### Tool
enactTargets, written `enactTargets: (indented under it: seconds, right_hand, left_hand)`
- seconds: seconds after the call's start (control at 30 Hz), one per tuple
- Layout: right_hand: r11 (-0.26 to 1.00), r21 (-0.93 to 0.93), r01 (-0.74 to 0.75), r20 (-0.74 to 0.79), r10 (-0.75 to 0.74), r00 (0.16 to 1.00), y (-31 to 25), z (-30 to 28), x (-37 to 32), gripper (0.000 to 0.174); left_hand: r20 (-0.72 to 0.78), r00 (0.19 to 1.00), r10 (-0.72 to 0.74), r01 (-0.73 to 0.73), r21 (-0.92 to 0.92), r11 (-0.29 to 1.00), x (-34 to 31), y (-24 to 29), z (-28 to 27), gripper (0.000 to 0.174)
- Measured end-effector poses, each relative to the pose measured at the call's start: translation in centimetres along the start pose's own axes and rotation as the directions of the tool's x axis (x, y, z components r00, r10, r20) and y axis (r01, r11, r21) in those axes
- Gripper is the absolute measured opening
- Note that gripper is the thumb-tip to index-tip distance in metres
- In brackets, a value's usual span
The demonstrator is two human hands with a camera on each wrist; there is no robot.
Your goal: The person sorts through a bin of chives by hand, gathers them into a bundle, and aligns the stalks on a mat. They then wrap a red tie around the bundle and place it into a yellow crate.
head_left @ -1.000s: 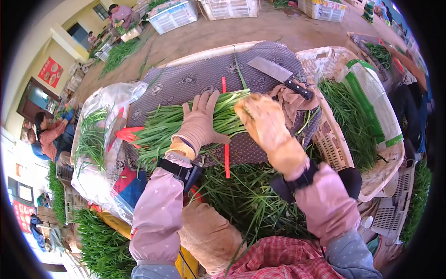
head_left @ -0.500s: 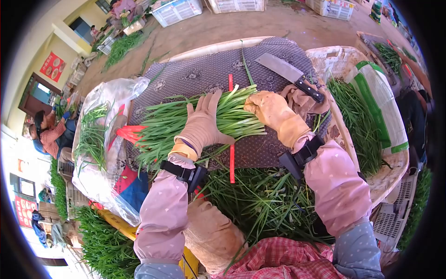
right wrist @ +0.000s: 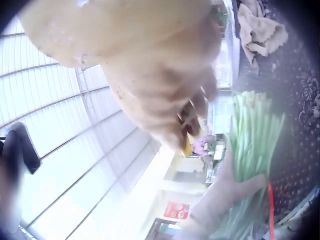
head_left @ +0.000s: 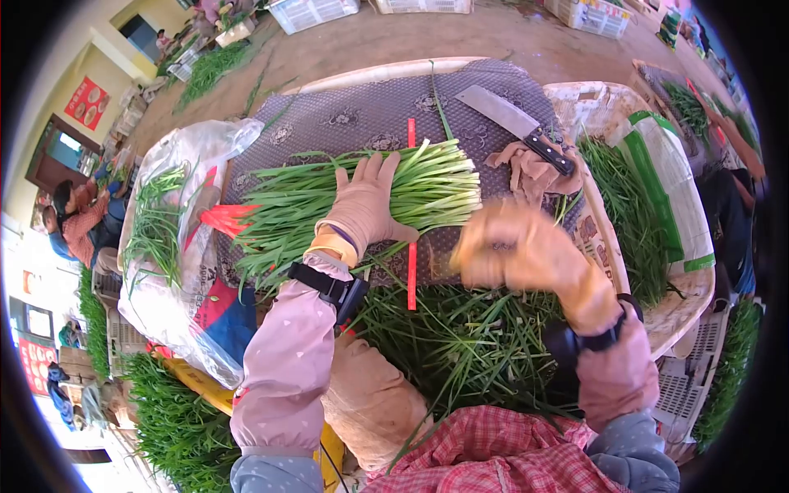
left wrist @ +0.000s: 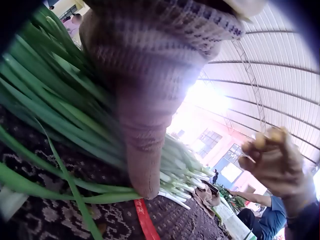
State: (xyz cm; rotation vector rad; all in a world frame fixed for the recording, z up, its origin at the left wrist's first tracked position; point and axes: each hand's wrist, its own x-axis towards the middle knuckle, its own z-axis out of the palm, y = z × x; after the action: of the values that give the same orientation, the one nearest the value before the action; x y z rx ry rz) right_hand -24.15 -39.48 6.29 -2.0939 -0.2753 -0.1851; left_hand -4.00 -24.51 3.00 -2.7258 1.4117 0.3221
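Note:
The gloved left hand [head_left: 362, 209] rests on a bunch of green stalks [head_left: 444, 185], fingers extended over it, thumb out along its near side. In the left wrist view the thumb side of this hand [left wrist: 145, 115] lies beside a red strip [left wrist: 145, 220], which passes under the bunch. Right of the pale stalk ends, the gloved right hand [head_left: 526, 255] is blurred and apart from the bunch. Its fingers look curled in the right wrist view, where the hand [right wrist: 160, 75] shows small pale bits near the fingertips; nothing larger is seen in it.
A cleaver [head_left: 501, 113] lies at the patterned mat's back right, its handle over a crumpled cloth [head_left: 534, 177]. Crates with greens flank the mat, a white-green sack [head_left: 666, 189] on the right and clear plastic [head_left: 197, 148] on the left. Loose greens [head_left: 460, 345] lie below the mat.
The right hand has come away from the pale stalk ends, moving toward the body and right. The left hand keeps its place on the bunch. The view has shifted slightly.

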Motion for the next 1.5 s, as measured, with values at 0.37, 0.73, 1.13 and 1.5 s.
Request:
enactTargets:
  seconds: [0.37,0.73,1.13,1.5]
  right_hand:
    - [0.806,-0.591,-0.019,-0.262,-0.169,0.95,8.7,5.1,9.4,0.013]
    - [0.959,-0.256,0.122,0.189,-0.074,0.979,0.1,1.8,2.0,0.025]
    - [0.499,-0.856,-0.137,-0.174,-0.029,0.984,9.6,0.6,7.1,0.017]
    - [0.306,-0.887,-0.346,-0.291,0.211,0.933,4.1,1.4,7.3,0.04]
  left_hand:
    - [-0.007,1.0,-0.005,0.005,0.037,0.999,0.1,0.1,0.1,0.129]
    - [-0.019,1.0,-0.004,0.004,0.035,0.999,0.2,0.0,0.4,0.132]
    - [-0.191,0.98,-0.064,0.077,0.06,0.995,-1.3,0.7,-0.1,0.133]
    - [-0.024,0.999,-0.048,0.05,0.101,0.994,-0.9,0.9,-1.0,0.109]
